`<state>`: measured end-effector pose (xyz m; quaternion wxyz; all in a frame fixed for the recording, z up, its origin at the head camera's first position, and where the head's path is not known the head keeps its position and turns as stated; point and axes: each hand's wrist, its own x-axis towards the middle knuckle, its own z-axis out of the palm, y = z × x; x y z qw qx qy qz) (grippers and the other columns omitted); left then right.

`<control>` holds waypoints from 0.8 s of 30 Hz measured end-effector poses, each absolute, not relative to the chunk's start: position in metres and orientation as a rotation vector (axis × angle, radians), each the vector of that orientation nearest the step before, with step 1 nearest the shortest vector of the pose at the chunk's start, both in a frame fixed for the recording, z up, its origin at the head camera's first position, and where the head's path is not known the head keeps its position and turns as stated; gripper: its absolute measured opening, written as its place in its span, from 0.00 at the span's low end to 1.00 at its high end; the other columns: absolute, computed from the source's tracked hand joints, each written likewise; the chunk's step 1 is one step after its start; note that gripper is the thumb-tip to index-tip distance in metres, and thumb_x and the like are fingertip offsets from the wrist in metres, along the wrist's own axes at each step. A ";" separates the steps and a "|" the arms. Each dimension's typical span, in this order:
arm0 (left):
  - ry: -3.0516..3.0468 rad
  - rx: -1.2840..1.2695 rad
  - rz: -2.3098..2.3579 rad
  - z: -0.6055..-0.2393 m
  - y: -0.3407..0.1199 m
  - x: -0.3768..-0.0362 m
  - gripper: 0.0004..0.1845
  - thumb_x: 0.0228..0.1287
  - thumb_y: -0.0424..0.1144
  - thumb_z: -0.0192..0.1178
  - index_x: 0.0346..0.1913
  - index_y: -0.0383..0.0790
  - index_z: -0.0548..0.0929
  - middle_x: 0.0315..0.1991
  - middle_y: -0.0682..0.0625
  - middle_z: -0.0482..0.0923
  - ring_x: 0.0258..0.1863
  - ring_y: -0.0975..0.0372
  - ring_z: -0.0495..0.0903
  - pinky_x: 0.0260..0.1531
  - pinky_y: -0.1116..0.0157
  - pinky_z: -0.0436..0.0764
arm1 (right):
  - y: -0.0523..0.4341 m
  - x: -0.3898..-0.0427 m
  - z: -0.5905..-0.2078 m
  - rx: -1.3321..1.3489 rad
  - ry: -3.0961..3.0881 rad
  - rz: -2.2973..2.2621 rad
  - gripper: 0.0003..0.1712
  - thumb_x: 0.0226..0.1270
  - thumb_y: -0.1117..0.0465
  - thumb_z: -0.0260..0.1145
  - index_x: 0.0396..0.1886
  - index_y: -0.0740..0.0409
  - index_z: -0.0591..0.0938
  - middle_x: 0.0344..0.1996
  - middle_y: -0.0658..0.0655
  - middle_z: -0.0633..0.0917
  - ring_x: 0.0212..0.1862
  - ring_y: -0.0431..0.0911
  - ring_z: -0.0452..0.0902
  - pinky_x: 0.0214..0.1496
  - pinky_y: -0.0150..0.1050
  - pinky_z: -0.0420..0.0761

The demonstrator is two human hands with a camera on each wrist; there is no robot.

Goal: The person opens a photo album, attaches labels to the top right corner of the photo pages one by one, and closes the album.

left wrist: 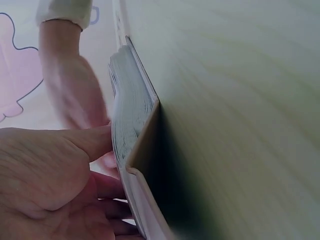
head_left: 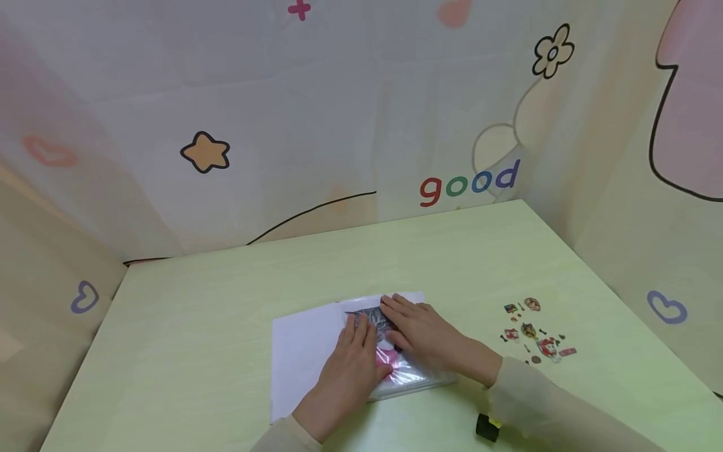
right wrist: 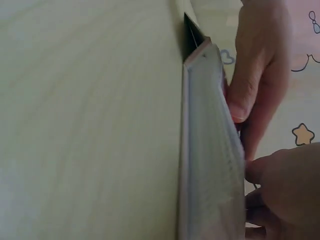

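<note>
**Two hands pressing flat on a book at a pale green table**

Pale green tabletop fills the scene, walled on three sides by a cream cartoon backdrop with a star, a flower and the word "good"; we see the table from above in the head view.

Near the middle of the table, towards the near edge, lies a thin book with a white page showing on the left and a clear glossy cover on the right; a dark picture and a pink patch show through that cover, partly hidden by the hands.

Our left hand lies palm down on the book, fingers straight and close together, pointing to the far side; the left wrist view shows its thumb against the stacked page edges.

Our right hand lies flat just beside it, fingers straight and slightly spread, tips on the dark picture; the two hands touch or nearly touch, and we cannot tell which.

Well to the right of the book sits a scatter of small colourful stickers; near the right sleeve, at the near edge, lies a small black and yellow object, too small to identify.
</note>
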<state>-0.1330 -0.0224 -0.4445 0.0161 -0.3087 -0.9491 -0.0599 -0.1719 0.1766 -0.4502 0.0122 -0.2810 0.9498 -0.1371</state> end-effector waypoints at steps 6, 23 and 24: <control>-2.958 -0.962 -0.179 -0.446 -0.022 -0.134 0.39 0.74 0.54 0.61 0.71 0.22 0.69 0.74 0.28 0.63 0.76 0.38 0.60 0.72 0.50 0.66 | 0.175 -0.171 -0.453 -0.801 2.908 -0.270 0.38 0.82 0.44 0.55 0.81 0.59 0.61 0.81 0.58 0.59 0.82 0.56 0.49 0.75 0.65 0.59; -3.008 -0.937 -0.136 -0.446 -0.018 -0.134 0.39 0.74 0.53 0.61 0.72 0.23 0.68 0.75 0.30 0.62 0.76 0.39 0.59 0.71 0.49 0.67 | 0.176 -0.186 -0.446 -0.800 2.912 -0.125 0.45 0.78 0.37 0.56 0.81 0.62 0.61 0.80 0.59 0.62 0.81 0.57 0.52 0.74 0.64 0.61; -3.013 -0.935 -0.136 -0.446 -0.018 -0.134 0.39 0.74 0.53 0.61 0.72 0.23 0.68 0.75 0.30 0.62 0.76 0.39 0.59 0.72 0.49 0.66 | 0.176 -0.187 -0.447 -0.795 2.910 -0.130 0.45 0.78 0.37 0.56 0.81 0.61 0.61 0.80 0.59 0.61 0.81 0.57 0.52 0.74 0.65 0.61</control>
